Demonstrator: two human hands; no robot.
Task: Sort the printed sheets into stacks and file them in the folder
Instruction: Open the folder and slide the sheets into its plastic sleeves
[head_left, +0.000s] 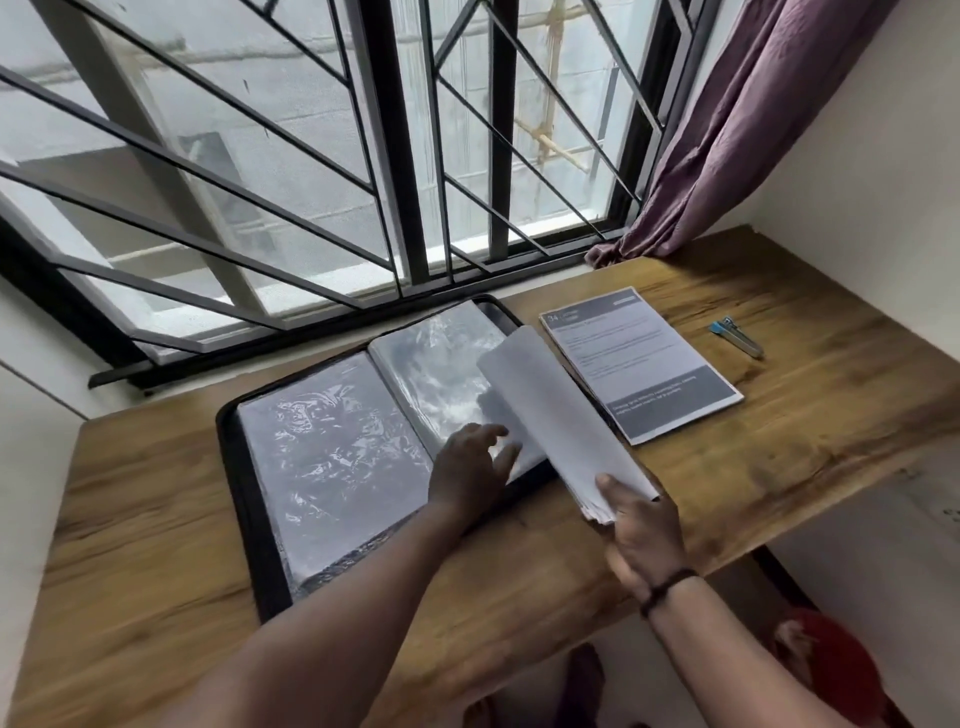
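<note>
Two hands are filing: the right hand (641, 535) grips a sheaf of sheets (558, 415) over the folder (249, 499); the left hand (470, 467), fingers spread, rests on a sleeve (441, 374), which probably needs opening next.

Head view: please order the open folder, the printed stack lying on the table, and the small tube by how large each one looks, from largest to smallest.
1. Folder, by far the largest.
2. Printed stack, clearly smaller than the folder.
3. Tube, tiny beside both.
All three lie on the same table, so nearness does not change the order.

One open folder (332, 467), two stacks of sheets (561, 415) (641, 361), one pen (737, 338).
</note>
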